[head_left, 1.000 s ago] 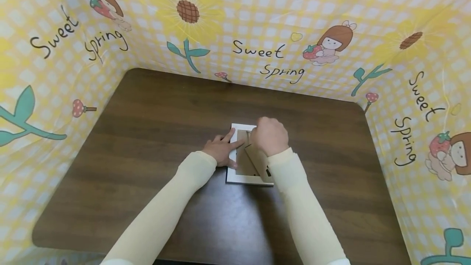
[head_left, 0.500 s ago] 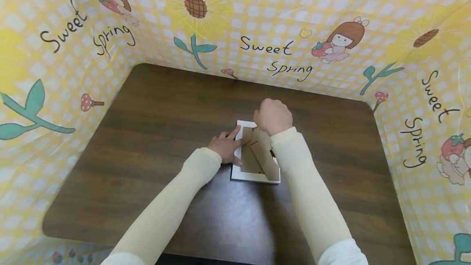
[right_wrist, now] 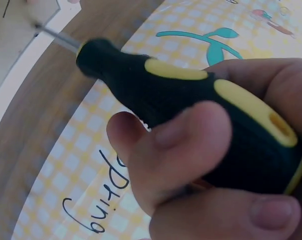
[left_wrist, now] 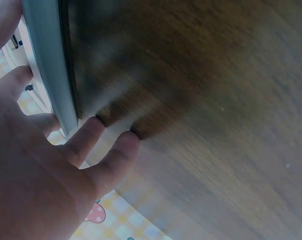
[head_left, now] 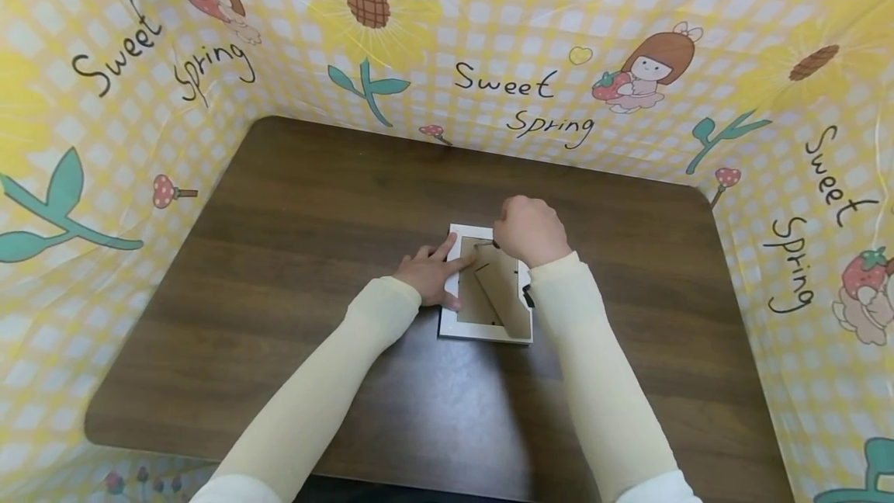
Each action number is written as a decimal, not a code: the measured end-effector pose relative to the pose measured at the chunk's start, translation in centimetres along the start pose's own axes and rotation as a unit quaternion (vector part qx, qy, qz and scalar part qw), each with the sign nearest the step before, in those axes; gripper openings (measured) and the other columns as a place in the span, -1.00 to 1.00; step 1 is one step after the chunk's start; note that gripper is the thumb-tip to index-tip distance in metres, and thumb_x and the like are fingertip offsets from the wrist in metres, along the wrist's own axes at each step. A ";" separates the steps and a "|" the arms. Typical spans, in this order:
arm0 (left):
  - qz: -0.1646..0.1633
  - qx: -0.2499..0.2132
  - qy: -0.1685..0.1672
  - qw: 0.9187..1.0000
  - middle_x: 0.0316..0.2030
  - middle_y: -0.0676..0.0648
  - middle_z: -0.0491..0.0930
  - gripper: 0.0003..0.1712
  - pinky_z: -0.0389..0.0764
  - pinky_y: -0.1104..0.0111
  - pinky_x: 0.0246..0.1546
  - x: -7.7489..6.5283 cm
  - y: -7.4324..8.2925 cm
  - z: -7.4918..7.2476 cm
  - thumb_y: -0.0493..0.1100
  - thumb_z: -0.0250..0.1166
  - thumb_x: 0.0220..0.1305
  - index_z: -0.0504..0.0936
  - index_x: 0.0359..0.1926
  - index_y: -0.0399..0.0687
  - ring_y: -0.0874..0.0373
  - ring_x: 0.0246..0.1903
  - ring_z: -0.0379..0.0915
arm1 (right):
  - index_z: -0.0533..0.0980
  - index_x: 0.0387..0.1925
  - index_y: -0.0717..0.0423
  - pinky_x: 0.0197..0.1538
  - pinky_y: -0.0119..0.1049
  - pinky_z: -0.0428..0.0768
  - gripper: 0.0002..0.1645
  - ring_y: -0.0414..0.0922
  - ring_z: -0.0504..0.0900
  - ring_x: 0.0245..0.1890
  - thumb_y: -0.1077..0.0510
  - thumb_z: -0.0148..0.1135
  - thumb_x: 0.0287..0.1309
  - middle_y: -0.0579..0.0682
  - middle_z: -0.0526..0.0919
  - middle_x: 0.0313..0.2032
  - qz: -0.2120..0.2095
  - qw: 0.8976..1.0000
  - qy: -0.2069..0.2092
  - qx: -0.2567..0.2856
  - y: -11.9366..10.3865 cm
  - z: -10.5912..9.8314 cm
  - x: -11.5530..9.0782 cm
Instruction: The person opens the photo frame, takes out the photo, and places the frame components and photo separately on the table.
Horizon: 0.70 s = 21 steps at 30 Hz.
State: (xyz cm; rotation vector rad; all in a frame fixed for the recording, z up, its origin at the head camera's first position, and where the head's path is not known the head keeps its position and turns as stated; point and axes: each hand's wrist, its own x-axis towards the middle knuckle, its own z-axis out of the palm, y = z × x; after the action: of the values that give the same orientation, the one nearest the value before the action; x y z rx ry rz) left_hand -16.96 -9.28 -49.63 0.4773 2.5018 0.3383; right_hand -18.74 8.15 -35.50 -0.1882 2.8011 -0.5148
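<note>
A white-rimmed picture frame (head_left: 482,331) lies back up on the brown table, its beige backing board (head_left: 469,305) showing. On the backing, a beige easel leg (head_left: 503,297) slants toward the lower right. My left hand (head_left: 424,279) rests on the frame's left side with fingers spread; in the left wrist view its fingers are along the frame's edge (left_wrist: 50,65). My right hand (head_left: 535,231) grips a screwdriver (right_wrist: 136,82) with a black and yellow handle. Its thin metal shaft (right_wrist: 61,39) points left, the tip at the backing near the upper rim.
The brown wood table (head_left: 314,223) has rounded corners. A yellow checked cloth (head_left: 482,6) printed with flowers and words encloses it at the back and sides. Small dark metal tabs (head_left: 528,296) show at the frame's right side.
My right hand rose away from the frame's top, then came down and a little to the right. More of the screwdriver's shaft and the right rim shows. My left hand stays on the frame.
</note>
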 end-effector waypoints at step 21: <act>0.004 -0.011 -0.006 1.000 0.59 0.01 -0.48 0.08 0.08 -0.23 0.34 -0.6 0.3 -0.5 0.23 0.43 0.19 0.00 0.60 0.49 -0.24 0.48 -0.10 | 0.63 -0.30 0.19 -0.48 -0.03 0.56 -0.73 0.09 0.62 -0.46 0.36 -0.01 0.21 0.11 0.66 -0.41 -0.014 0.998 0.059 -0.009 0.9 1.9 -1.1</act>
State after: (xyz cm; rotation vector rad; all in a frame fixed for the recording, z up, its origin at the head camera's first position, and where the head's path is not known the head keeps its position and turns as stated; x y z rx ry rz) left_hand -16.73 -9.36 -48.84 0.4786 2.4827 0.3634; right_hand -17.22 8.50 -37.27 -0.2066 2.9224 -0.5235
